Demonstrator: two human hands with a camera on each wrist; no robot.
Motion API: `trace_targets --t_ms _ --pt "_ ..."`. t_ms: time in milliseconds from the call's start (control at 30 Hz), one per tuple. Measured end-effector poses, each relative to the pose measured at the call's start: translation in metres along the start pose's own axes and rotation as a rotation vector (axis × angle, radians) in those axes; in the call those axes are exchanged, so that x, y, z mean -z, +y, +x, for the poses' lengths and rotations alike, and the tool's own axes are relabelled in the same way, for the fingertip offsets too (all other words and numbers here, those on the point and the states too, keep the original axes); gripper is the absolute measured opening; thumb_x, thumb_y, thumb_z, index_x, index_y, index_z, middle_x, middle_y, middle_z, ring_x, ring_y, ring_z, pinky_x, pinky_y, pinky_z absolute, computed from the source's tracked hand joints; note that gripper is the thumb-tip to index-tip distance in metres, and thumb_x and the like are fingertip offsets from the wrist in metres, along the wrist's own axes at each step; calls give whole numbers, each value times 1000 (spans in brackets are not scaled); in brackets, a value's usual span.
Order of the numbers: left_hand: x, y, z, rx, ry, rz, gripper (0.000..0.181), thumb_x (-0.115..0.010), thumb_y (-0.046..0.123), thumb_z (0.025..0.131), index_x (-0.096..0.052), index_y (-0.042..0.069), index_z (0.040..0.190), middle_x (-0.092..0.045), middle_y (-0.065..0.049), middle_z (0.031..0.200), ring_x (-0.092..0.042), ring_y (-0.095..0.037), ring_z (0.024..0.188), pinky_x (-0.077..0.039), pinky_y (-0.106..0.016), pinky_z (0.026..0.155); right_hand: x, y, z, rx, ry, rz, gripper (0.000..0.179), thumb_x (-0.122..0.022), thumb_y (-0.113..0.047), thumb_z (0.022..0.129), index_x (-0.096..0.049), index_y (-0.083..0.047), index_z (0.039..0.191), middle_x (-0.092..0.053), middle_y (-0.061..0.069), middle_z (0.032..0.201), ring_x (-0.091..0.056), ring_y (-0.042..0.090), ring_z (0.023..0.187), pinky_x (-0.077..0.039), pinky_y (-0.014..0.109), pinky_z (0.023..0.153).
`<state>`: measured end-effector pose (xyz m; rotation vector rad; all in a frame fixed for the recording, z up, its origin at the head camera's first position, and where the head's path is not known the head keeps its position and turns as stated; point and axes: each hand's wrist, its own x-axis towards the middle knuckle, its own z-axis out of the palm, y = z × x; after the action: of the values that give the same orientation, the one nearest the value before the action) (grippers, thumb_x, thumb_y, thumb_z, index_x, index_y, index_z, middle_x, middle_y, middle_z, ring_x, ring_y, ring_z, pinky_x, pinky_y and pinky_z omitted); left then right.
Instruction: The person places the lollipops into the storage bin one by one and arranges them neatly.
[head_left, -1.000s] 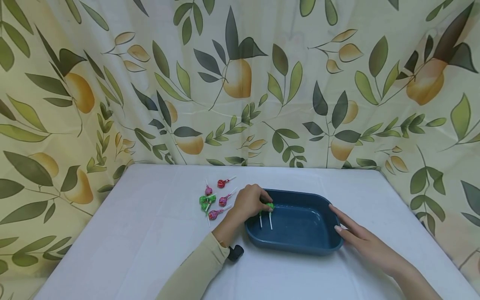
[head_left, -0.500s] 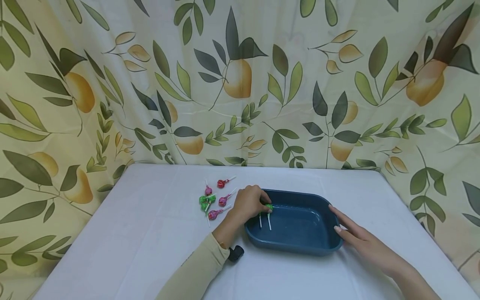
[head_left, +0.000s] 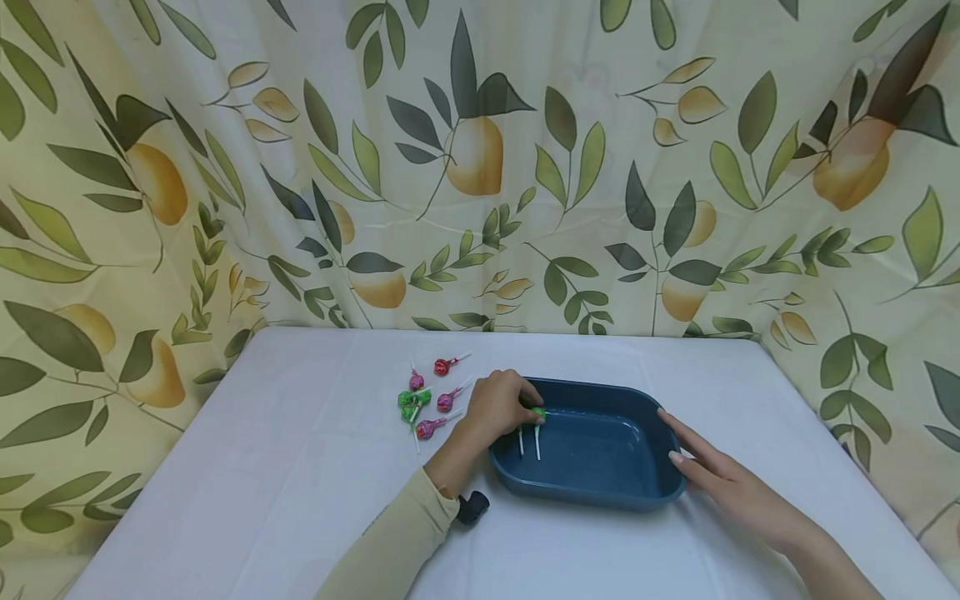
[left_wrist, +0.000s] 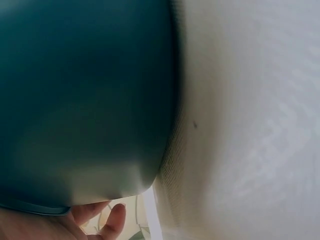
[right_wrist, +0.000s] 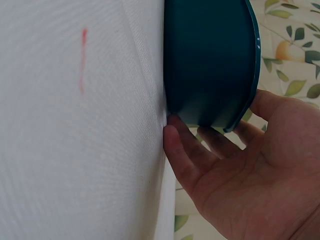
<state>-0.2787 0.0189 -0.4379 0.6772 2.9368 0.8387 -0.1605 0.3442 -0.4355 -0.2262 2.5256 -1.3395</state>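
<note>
My left hand (head_left: 498, 406) reaches over the left end of a dark blue rectangular dish (head_left: 585, 497), pinching a green-wrapped lollipop (head_left: 537, 414) whose white stick points down toward me. A second lollipop stick (head_left: 521, 442) shows beside it inside the dish; its head is hidden by the hand. At the opposite end my right hand (head_left: 720, 477) holds the dish, thumb and forefinger at the rim. In the right wrist view the other fingers (right_wrist: 220, 142) lie along the outer wall. Only part of the left hand (left_wrist: 50, 227) appears in the left wrist view, below the dish wall (left_wrist: 85, 100).
Left of the dish lies a loose group of lollipops: a red one (head_left: 442, 367), pink ones such as this pink lollipop (head_left: 426, 430), and a green cluster (head_left: 412, 404). A white cloth (head_left: 247, 483) covers the table. Behind it hangs a fruit-patterned curtain (head_left: 525, 250).
The green lollipop in my left hand has shifted very slightly left, its stick swinging a little. My right hand and the dish stay in place.
</note>
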Motion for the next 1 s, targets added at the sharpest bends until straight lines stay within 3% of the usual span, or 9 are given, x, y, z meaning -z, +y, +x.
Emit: trace_targets --t_ms 400,700,867,1000 --pt "2 0 -1 -2 31 -59 22 -91 28 81 -85 20 101 -77 14 89 -68 -9 100 -48 -36 88 -1 -3 -1 1 4 -3 66 -49 -38 110 -18 -28 167 -6 16 171 -2 49 153 -12 78 109" --pt "7 -1 -1 -5 67 -88 23 -91 28 81 -85 21 102 -77 14 93 -66 -12 105 -42 -42 94 -2 -2 -1 -7 4 -13 66 -49 -39 110 -18 -29 167 -6 17 171 -3 50 152 -13 78 108" --pt "15 -4 -3 -15 78 -167 21 -91 27 82 -85 21 101 -77 14 94 -67 -8 104 -44 -38 102 -1 -1 -1 -2 6 -10 66 -50 -38 110 -18 -29 167 -6 17 171 -2 49 153 -12 78 108" --pt "22 -8 -4 -17 75 -247 22 -91 24 82 -84 18 102 -77 13 95 -68 -8 103 -50 -33 96 -1 -1 0 -7 4 -11 66 -49 -39 110 -17 -29 167 -6 17 171 -2 50 152 -12 79 108"
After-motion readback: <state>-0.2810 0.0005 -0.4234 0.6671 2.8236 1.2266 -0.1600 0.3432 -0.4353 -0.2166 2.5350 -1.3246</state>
